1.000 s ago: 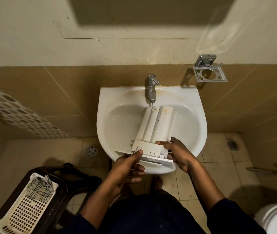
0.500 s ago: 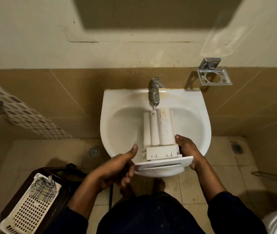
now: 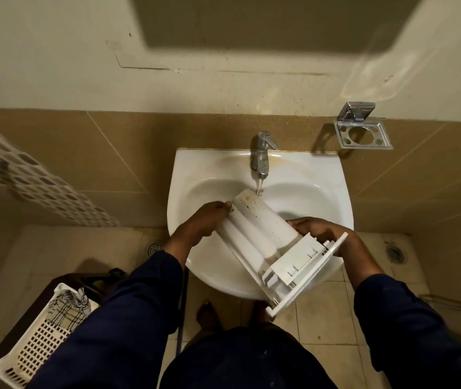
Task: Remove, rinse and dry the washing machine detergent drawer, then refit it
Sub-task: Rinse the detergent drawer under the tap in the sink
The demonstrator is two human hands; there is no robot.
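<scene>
Sleeves: dark blue, one on each forearm, reaching forward from the bottom edge.
Basket (image 3: 35,349): white, perforated, at lower left on a dark stool (image 3: 21,324); a checked cloth (image 3: 66,304) lies in its far end.
Foot (image 3: 209,315): bare, on the tiled floor under the sink's front edge.
Drawer (image 3: 257,234): white, held over the sink (image 3: 333,175), lying diagonally. Its front panel (image 3: 310,276) points near-right, past the sink's front rim. Its far end sits under the tap and carries brown stains.
Right hand (image 3: 324,234): holds the drawer just behind the front panel, fingers curled over its right side.
Left hand (image 3: 212,217): grips the drawer's far left corner, fingertips closed on the edge.
Water (image 3: 259,186): a thin stream falls from the tap onto the drawer's far end.
Tap (image 3: 261,155): chrome, at the middle of the sink's back rim, with rusty marks on the porcelain around it.
Floor drains: one left of the sink (image 3: 155,248), one right (image 3: 394,254).
Holder (image 3: 364,133): chrome, fixed to the tan tiles, up and right of the sink.
Rack (image 3: 27,178): white, perforated, against the left wall.
</scene>
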